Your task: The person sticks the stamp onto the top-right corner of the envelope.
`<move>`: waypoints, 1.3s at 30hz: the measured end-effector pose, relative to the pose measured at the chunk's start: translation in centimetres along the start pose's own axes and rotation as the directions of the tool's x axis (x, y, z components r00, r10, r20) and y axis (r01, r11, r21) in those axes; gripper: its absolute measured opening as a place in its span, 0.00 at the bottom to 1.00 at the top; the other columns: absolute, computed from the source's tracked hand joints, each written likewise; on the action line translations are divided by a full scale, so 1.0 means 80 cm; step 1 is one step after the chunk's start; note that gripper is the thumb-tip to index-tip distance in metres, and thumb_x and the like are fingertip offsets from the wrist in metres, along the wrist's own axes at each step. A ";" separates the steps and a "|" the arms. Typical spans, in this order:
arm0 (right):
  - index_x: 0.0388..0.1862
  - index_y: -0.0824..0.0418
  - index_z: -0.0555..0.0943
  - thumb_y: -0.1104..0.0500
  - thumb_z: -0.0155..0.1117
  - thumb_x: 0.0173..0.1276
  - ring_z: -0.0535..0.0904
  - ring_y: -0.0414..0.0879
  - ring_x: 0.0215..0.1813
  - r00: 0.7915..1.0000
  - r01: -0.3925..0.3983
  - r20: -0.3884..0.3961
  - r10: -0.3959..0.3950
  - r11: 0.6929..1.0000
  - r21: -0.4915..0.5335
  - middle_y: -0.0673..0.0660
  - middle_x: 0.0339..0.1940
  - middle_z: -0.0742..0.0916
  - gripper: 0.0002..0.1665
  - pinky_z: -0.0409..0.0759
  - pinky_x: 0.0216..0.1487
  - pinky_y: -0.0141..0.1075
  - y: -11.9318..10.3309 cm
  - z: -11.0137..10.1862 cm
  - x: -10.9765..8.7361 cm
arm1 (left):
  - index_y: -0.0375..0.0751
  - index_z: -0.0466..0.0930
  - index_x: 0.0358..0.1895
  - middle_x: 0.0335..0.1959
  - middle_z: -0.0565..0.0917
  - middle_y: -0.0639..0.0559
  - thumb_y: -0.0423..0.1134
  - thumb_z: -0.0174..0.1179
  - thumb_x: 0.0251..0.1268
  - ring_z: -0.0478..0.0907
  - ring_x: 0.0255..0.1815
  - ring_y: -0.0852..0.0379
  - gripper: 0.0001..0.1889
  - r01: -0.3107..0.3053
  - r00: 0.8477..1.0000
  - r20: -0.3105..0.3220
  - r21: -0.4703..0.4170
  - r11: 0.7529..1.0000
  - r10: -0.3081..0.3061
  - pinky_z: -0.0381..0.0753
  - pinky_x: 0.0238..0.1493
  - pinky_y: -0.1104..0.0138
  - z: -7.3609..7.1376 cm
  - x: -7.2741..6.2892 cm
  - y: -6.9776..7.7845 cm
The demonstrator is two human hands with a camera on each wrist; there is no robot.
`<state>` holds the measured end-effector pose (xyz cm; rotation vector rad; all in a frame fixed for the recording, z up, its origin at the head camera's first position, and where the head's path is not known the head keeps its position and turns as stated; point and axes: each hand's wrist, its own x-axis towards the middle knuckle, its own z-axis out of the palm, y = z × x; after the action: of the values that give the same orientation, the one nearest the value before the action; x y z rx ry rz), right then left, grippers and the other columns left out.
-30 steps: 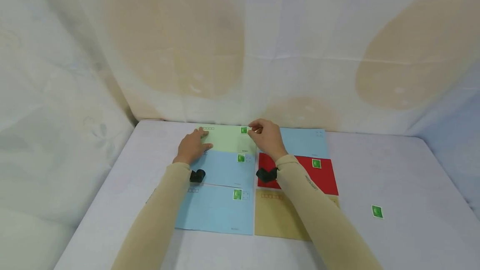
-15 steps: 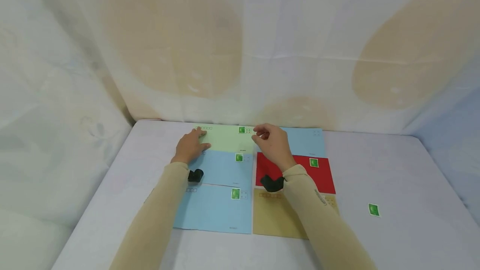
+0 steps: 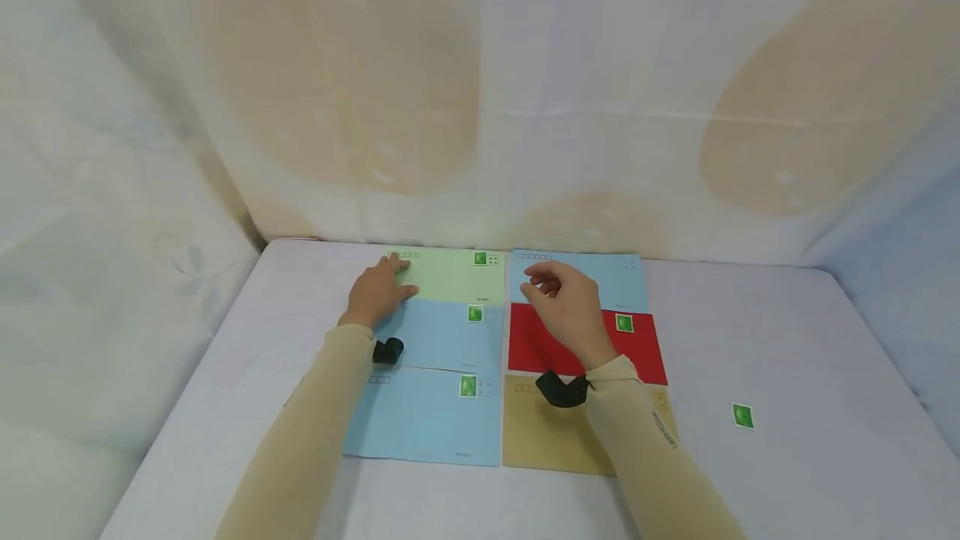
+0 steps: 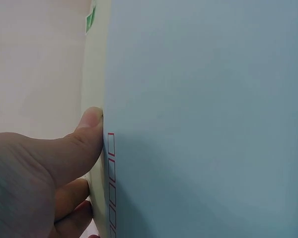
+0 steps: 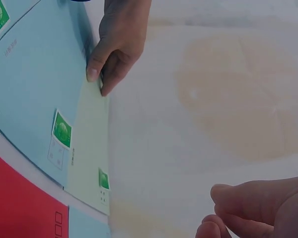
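Observation:
My left hand (image 3: 375,292) rests on the left end of a light green envelope (image 3: 453,280), its thumb and fingers spread. In the left wrist view the thumb (image 4: 84,139) touches beside the blue envelope's edge. A green postage stamp (image 3: 480,258) lies near the green envelope's upper right corner. My right hand (image 3: 566,307) hovers above the red envelope (image 3: 637,352) and the far right blue envelope (image 3: 600,273). Its fingers are loosely curled, and nothing shows between thumb and fingertips in the right wrist view.
Two more blue envelopes (image 3: 446,336) lie at left, each with a stamp. The red envelope bears a stamp (image 3: 625,323) too. A tan envelope (image 3: 558,440) lies nearest at right, partly under my right forearm. One loose stamp (image 3: 742,416) lies on the white table farther right.
My right hand has moved away from the green envelope's stamp, to the right and toward me, uncovering the printed squares beside that stamp. The left hand stays in place.

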<state>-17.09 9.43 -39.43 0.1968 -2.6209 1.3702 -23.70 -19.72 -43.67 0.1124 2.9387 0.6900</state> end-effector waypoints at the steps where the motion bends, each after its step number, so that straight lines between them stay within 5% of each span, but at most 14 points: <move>1: 0.53 0.63 0.84 0.60 0.70 0.67 0.80 0.51 0.42 1.000 0.003 -0.009 -0.003 1.000 -0.002 0.58 0.44 0.86 0.17 0.81 0.45 0.41 0.001 -0.002 -0.002 | 0.34 0.68 0.72 0.77 0.60 0.34 0.43 0.63 0.71 0.57 0.76 0.31 0.31 0.002 1.000 0.003 0.000 1.000 -0.002 0.61 0.73 0.43 0.000 0.000 -0.001; 13: 0.51 0.64 0.84 0.61 0.70 0.67 0.80 0.50 0.39 0.998 0.013 -0.054 -0.015 0.999 -0.039 0.58 0.41 0.87 0.15 0.81 0.42 0.38 0.021 -0.033 -0.035 | 0.32 0.68 0.72 0.77 0.58 0.33 0.41 0.62 0.72 0.51 0.80 0.37 0.29 -0.026 1.000 0.000 0.029 0.999 0.027 0.56 0.76 0.45 0.007 0.000 0.001; 21: 0.50 0.65 0.85 0.63 0.68 0.69 0.81 0.49 0.39 0.995 0.037 -0.089 -0.043 0.997 -0.066 0.57 0.41 0.88 0.12 0.78 0.40 0.31 0.037 -0.053 -0.051 | 0.33 0.74 0.67 0.74 0.65 0.32 0.38 0.65 0.68 0.59 0.77 0.36 0.26 -0.063 0.995 -0.074 0.113 0.992 0.072 0.63 0.72 0.44 0.009 0.001 0.011; 32: 0.51 0.64 0.84 0.64 0.70 0.67 0.80 0.47 0.40 0.992 0.064 -0.101 -0.077 0.990 -0.125 0.57 0.43 0.87 0.14 0.75 0.39 0.23 0.057 -0.077 -0.080 | 0.35 0.78 0.64 0.72 0.69 0.33 0.34 0.61 0.71 0.64 0.74 0.37 0.20 -0.089 0.993 -0.071 0.130 0.988 0.099 0.71 0.67 0.44 0.017 -0.004 0.021; 39: 0.51 0.66 0.84 0.66 0.70 0.65 0.81 0.49 0.39 0.986 0.073 -0.133 -0.097 0.982 -0.172 0.59 0.43 0.87 0.15 0.73 0.39 0.17 0.068 -0.091 -0.098 | 0.35 0.81 0.60 0.67 0.74 0.33 0.31 0.58 0.73 0.70 0.70 0.38 0.16 -0.138 0.975 -0.156 0.146 0.980 0.161 0.76 0.63 0.47 0.027 -0.006 0.025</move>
<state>-9.83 18.80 -41.38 0.1797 -2.5610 1.0893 -22.86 -17.03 -44.68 0.3063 3.1628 0.5429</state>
